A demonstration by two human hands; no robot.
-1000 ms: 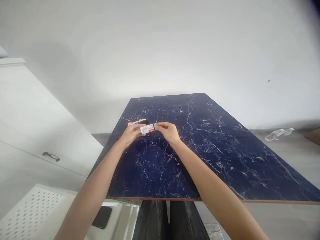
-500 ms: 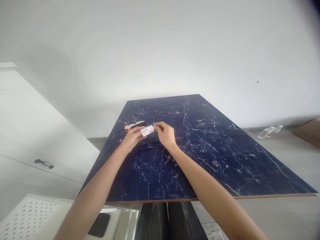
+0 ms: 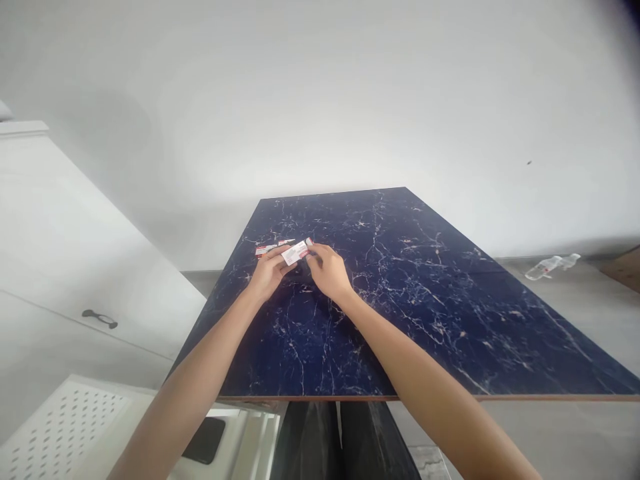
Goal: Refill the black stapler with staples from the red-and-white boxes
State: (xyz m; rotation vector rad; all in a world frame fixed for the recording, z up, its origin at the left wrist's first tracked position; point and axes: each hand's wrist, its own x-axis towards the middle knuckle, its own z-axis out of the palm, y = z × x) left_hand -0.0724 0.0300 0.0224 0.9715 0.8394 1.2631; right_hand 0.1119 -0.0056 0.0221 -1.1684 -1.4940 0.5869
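Observation:
Between my two hands is a small white box [image 3: 295, 253] with red markings, held above the blue marbled tabletop [image 3: 360, 320]. My left hand [image 3: 267, 275] grips its left end, thumb on top and fingers underneath. At the box's right end, my right hand [image 3: 329, 270] has its thumb and fingers closed on the edge, near an end that looks like a flap. Behind my left hand lies a red-and-white packet [image 3: 265, 250] on the table, partly covered by the fingers. Another packet piece [image 3: 285, 242] shows just beyond the held box.
A white cabinet [image 3: 90, 267] with a dark handle [image 3: 100, 319] stands at the left. Clear plastic bottles [image 3: 550, 267] lie on the floor at the right, near a brown board [image 3: 625, 270]. A pale wall [image 3: 330, 100] rises behind the table.
My right fingers have moved from a small greyish thing at the box's right end to the box edge itself. The box tilts up more at the right. The view has shifted slightly.

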